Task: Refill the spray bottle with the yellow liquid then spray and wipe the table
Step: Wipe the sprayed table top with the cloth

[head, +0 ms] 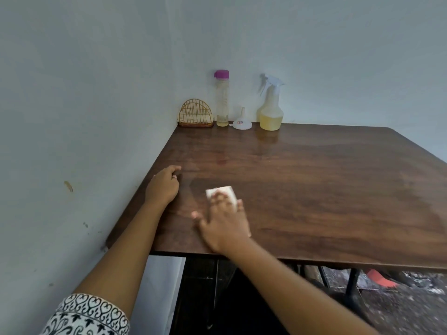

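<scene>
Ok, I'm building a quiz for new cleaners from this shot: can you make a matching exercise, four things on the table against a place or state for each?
Things:
1 spray bottle
2 funnel
3 white cloth
4 wire holder

Places or states:
a under the right hand
b far left corner of the table
c partly filled with yellow liquid
d standing spout up

Pairs: 1-c, 2-d, 3-a, 4-b
</scene>
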